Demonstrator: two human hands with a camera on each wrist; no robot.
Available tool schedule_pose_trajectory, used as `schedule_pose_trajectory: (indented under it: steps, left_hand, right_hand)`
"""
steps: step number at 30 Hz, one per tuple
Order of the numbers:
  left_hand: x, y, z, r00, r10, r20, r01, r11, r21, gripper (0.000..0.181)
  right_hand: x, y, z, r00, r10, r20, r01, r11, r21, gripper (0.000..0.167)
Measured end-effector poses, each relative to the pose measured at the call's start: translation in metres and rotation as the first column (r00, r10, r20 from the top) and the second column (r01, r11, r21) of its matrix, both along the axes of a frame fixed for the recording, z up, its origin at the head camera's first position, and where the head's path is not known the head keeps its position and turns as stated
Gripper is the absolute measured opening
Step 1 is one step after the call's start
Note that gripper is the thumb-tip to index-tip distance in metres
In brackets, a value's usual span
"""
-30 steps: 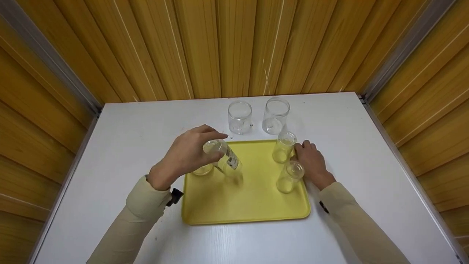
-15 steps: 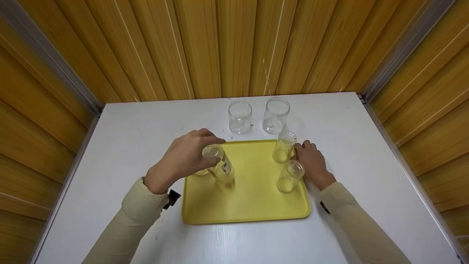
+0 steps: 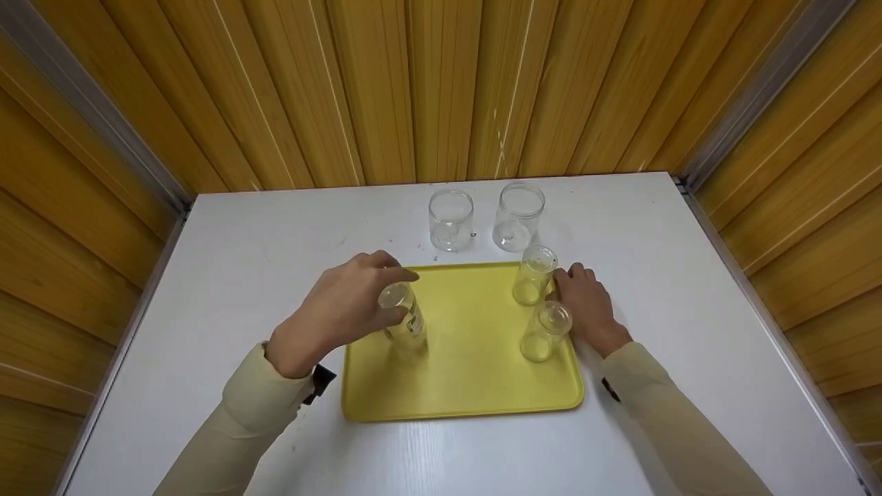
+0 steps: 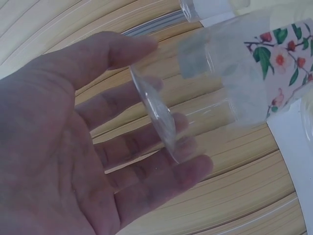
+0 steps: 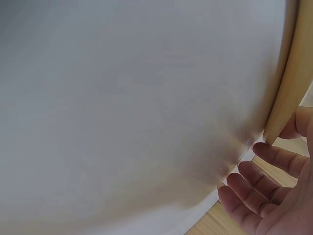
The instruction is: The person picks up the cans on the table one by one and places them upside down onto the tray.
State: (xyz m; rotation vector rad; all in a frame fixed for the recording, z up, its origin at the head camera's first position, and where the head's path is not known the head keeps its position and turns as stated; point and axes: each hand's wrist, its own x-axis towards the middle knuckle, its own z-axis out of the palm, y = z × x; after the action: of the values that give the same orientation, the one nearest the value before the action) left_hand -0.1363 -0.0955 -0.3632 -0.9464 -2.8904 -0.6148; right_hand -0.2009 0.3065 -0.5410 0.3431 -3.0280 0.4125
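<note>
My left hand (image 3: pixel 342 303) grips the closed base of a clear drinking glass (image 3: pixel 408 332) between thumb and fingers. This glass is upside down above or on the left part of the yellow tray (image 3: pixel 468 386); whether its rim touches the tray I cannot tell. The left wrist view shows a printed flower label (image 4: pixel 283 66) on its side. On the tray's right side stand two upside-down glasses, one far (image 3: pixel 534 279) and one nearer (image 3: pixel 546 334). My right hand (image 3: pixel 586 306) pinches the tray's right rim (image 5: pixel 288 73), thumb over the edge and fingers along its outside.
Behind the tray, on the white table (image 3: pixel 275 227), stand two wider clear glasses, a shorter one (image 3: pixel 451 220) and a taller one (image 3: pixel 519 217). Wood-patterned panels (image 3: pixel 441 89) wall in the back and both sides.
My left hand has moved the tilted glass left and toward me, and the glass is now more upright. A glass that stood at the tray's left is now hidden. My right hand stays put.
</note>
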Motion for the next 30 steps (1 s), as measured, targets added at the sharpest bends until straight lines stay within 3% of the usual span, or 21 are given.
schedule_pose_trajectory:
  steps: [12,21,30]
  left_hand:
    - [0.01,-0.006,-0.007,1.0,0.009,0.008,-0.009,0.999,-0.033,0.039]
    - [0.011,-0.009,-0.011,0.997,0.022,0.067,-0.018,0.998,-0.056,0.038]
    - [0.009,-0.01,-0.014,0.996,0.038,0.083,-0.032,0.997,-0.077,0.038]
  right_hand:
    - [0.002,-0.001,0.003,1.0,-0.015,0.025,0.016,1.0,-0.023,0.034]
    - [0.001,0.0,0.001,1.0,-0.005,0.002,0.005,1.0,-0.017,0.033]
    - [0.001,0.0,0.0,1.0,-0.013,-0.004,0.013,1.0,-0.008,0.031]
